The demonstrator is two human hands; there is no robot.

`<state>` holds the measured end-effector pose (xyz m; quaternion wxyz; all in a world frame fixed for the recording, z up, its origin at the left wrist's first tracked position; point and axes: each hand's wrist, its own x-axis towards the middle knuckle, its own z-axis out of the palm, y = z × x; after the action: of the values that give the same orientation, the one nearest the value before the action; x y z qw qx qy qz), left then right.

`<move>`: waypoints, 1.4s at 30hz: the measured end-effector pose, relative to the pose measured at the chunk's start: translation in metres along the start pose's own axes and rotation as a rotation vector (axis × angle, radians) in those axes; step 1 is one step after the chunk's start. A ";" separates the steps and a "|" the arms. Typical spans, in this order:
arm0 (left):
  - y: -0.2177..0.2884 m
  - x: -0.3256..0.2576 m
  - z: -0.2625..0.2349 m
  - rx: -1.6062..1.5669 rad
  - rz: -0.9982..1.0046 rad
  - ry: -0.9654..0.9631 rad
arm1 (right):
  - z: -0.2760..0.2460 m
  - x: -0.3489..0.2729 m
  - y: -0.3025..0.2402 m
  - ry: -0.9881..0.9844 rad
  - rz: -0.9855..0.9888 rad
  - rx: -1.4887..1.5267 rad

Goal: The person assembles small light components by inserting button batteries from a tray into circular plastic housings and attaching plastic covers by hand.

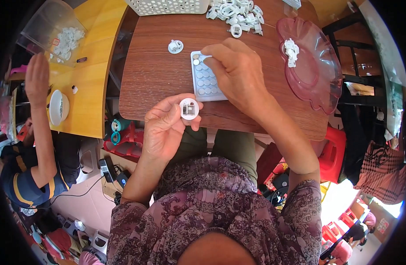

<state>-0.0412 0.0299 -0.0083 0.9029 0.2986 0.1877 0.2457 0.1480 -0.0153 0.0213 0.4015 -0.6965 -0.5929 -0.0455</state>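
Observation:
In my left hand point(162, 126), thumb and fingers pinch a small round white plastic housing point(189, 109); an open compartment with metal parts shows on its face. My right hand point(236, 70) reaches over a pale plastic tray point(207, 82) with rows of round pockets. Its thumb and index finger close together at the tray's far end, and whatever they hold is too small to make out. Beside those fingertips, silver button cells point(196, 62) sit in the tray's far left corner. Left of the tray, a similar white housing point(175, 46) lies on the brown table point(156, 66).
A pile of white plastic parts point(238, 13) lies at the back beside a white perforated basket point(167, 6). On the right, a pink scalloped dish point(315, 75) holds white pieces. Left stand a yellow table point(90, 97), a clear bin point(48, 26), a white bowl point(59, 108) and another person's arm point(44, 115).

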 end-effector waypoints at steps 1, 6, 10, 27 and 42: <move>0.001 0.000 0.000 0.000 0.004 0.001 | 0.005 0.001 0.002 0.000 -0.004 0.002; 0.003 0.000 -0.002 -0.020 -0.006 0.022 | 0.021 -0.002 0.007 -0.071 -0.151 -0.207; 0.002 0.001 -0.002 -0.020 -0.006 0.046 | 0.023 -0.003 0.010 -0.061 -0.233 -0.233; -0.001 0.008 -0.001 -0.028 -0.036 0.054 | 0.014 -0.006 0.009 -0.094 -0.052 0.068; 0.006 0.005 0.001 -0.087 -0.047 -0.002 | 0.001 -0.010 -0.006 -0.123 -0.011 0.141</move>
<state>-0.0383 0.0362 -0.0050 0.9207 0.2549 0.1827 0.2322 0.1400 -0.0229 0.0184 0.4122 -0.6647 -0.6220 0.0371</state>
